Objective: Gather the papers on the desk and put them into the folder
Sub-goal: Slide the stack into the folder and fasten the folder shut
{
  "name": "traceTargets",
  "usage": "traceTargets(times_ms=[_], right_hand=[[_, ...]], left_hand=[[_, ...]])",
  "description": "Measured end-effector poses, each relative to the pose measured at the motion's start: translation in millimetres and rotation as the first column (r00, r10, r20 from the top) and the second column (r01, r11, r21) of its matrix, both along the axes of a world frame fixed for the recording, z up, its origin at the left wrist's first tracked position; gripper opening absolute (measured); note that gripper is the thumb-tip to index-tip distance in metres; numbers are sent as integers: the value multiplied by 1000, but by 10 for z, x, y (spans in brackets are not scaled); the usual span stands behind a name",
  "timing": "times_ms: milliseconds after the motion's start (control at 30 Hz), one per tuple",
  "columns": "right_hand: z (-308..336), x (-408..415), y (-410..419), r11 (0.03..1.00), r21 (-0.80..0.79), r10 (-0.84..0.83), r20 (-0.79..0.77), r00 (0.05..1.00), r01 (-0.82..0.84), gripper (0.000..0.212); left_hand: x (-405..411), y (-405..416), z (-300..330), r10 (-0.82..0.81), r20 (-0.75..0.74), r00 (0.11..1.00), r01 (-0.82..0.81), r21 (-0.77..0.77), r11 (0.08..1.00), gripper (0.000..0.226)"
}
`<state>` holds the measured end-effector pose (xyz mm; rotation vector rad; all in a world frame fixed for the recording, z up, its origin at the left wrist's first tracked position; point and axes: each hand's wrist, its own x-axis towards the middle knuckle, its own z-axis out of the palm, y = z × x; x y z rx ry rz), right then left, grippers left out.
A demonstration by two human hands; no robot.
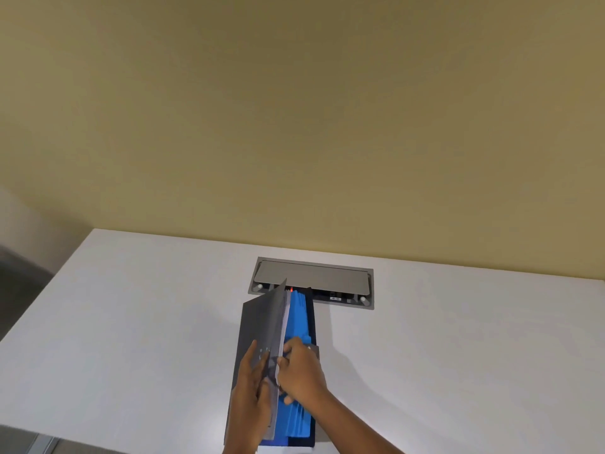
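Low in the centre of the frame, the right hand [299,371] is curled around the near edge of a thin sheaf of white papers [284,326], pinching them and steering them down between the blue dividers [299,326] of the folder [258,326]. Just to its left, the left hand [252,391] lies with fingers spread flat against the outside of the dark grey cover, propping that cover upright so the pocket stays open. The folder lies lengthwise on the white desk [131,322], its far end nearly touching the metal cable hatch [311,280] set into the desk in the middle of the frame, where a small red light shows. No loose sheets are visible anywhere else on the desk, so the gathering looks done and the filing step is in hand, close to its end. The next move probably calls for pushing the sheaf fully down until its edges sit level with the dividers, without buckling the thin paper, then letting the cover fall shut. How deep the papers already sit cannot be told.
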<state>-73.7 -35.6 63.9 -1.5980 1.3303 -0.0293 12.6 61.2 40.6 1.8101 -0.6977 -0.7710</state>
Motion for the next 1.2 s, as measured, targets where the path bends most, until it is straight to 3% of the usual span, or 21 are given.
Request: traceTargets(times_ms=[100,233,333,433,567,667,833,967,1200], right_hand=[[-38,-33,12,993,-102,50,-10,999,-51,18],[-107,-123,9,976,-215,5,-33,999,-12,18],[-157,-268,-28,972,-235,-12,-48,999,0,18],[-271,-486,-71,966,-257,-2,-98,995,-24,25],[-485,-824,-107,973,-212,51,-183,982,-90,24],[-628,-1061,-138,974,-202,55,-231,971,-103,24],[-825,-1101,-191,972,-190,83,-265,961,-137,26],[-894,-866,-262,968,-190,109,-269,957,-164,13],[-1003,-519,-279,931,-147,287,-270,919,-333,29]], left_hand=[[-7,-37,23,-25,-1,1000,25,57,998,59],[-96,-31,74,-106,179,978,69,198,978,52],[-210,-45,-32,-128,122,984,98,225,969,38],[-370,-85,-265,-174,87,981,150,232,961,51],[-567,-146,-639,-417,206,885,315,394,863,44],[-642,-186,-836,-523,170,835,372,525,765,56],[-514,-151,-987,-569,228,790,320,639,700,76],[-281,-80,-1010,-575,299,762,231,703,672,86],[-139,19,-1092,-568,280,774,243,696,675,78]])
